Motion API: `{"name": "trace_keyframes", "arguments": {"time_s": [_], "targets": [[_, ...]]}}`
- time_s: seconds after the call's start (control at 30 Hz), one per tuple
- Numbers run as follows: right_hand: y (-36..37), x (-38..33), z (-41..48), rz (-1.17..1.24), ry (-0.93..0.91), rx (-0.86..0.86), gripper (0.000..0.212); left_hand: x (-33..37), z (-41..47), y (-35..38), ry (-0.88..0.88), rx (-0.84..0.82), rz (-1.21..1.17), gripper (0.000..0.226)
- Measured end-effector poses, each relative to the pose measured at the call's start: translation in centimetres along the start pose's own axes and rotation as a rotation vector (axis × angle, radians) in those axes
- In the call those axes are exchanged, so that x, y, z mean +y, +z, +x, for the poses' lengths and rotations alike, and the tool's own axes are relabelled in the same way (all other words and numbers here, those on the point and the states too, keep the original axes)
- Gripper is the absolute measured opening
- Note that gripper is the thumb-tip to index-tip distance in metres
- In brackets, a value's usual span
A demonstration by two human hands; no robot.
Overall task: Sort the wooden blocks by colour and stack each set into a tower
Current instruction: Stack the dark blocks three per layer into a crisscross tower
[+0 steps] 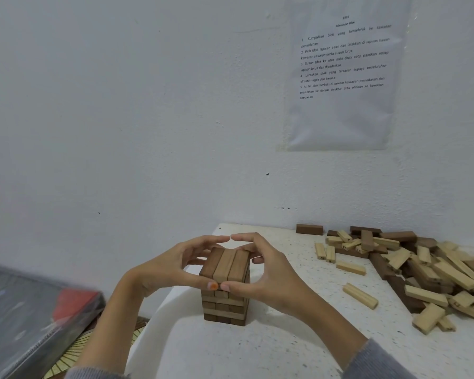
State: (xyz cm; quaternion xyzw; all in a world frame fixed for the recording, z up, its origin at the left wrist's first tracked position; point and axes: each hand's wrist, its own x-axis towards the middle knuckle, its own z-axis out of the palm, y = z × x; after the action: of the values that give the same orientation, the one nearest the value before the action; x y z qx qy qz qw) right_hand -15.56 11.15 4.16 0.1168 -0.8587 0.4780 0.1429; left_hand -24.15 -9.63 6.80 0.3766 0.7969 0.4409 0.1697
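Observation:
A tower of dark brown wooden blocks (226,305) stands several layers high near the left end of the white speckled table (271,351). Its top layer (225,262) is three blocks side by side. My left hand (170,266) and my right hand (271,274) cup this top layer from either side. Both thumbs press its near ends and the curled fingertips meet over its far ends. A mixed pile of light and dark blocks (435,269) lies at the right.
A single dark block (309,229) lies by the wall and a light block (360,295) lies loose between tower and pile. A printed sheet (342,77) hangs on the wall. A dark box (25,310) sits below the table's left edge.

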Motion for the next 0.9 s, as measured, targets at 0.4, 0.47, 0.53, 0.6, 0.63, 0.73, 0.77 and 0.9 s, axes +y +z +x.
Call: {"name": "trace_keyframes", "arguments": {"time_s": [0.4, 0.47, 0.53, 0.6, 0.63, 0.73, 0.77, 0.9], "targets": [[0.0, 0.0, 0.0, 0.019, 0.022, 0.004, 0.072, 0.1, -0.1, 0.1, -0.005, 0.005, 0.001, 0.075], [0.1, 0.0, 0.0, 0.022, 0.024, 0.004, 0.072, 0.1, -0.1, 0.0, -0.006, 0.005, -0.004, 0.076], [0.0, 0.0, 0.0, 0.020, 0.026, -0.002, 0.074, 0.0, -0.1, 0.0, -0.004, -0.003, -0.007, 0.077], [-0.2, 0.0, 0.0, 0.012, 0.033, -0.026, 0.081, 0.0, -0.2, -0.1, -0.001, -0.030, -0.019, 0.082], [-0.3, -0.1, 0.0, 0.013, 0.045, -0.043, 0.086, 0.1, -0.3, -0.1, 0.003, -0.046, -0.025, 0.085], [-1.4, -1.1, -0.1, 0.053, 0.083, -0.058, 0.087, 0.6, -0.4, -0.1, 0.034, 0.000, -0.050, 0.090], [-1.9, -1.7, -0.2, 0.085, 0.091, -0.045, 0.081, 0.9, -0.5, -0.1, 0.051, 0.056, -0.063, 0.089], [-4.2, -3.9, -0.4, 0.221, 0.081, 0.061, 0.052, 3.4, -0.8, -0.1, 0.170, 0.340, -0.095, 0.066]]}}
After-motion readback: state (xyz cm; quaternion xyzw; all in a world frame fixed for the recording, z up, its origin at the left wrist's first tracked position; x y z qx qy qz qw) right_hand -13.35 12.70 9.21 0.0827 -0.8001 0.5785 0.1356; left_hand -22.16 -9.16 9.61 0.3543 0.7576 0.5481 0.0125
